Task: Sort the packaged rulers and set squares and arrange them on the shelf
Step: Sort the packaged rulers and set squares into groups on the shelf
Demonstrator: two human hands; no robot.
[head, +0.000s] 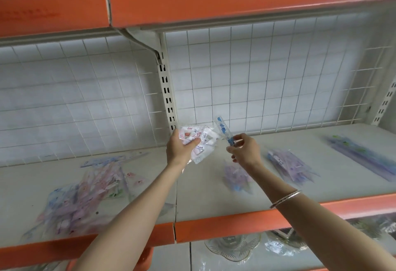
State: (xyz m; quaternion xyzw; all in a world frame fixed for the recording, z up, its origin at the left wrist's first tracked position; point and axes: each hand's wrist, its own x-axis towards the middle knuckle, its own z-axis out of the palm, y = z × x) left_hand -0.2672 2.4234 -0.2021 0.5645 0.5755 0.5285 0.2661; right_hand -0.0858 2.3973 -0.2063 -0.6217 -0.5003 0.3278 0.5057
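Above the shelf [203,195], a fan of packaged set squares [202,142] is clamped between thumb and curled fingers of the left hand [179,149], and just right a slim packaged ruler [224,131] is pinched low down by fingertips of the right hand [246,150]; both are judged light, slick, flexible.

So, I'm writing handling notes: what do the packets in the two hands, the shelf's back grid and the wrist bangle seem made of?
White printed packets in the left hand: clear glossy plastic film, judging by see-through edges. Blue-printed packet pinched by the right hand: transparent plastic too. Back grid: thin wire, white-coated, probably metal. Bangle: shiny silvery, likely metal.
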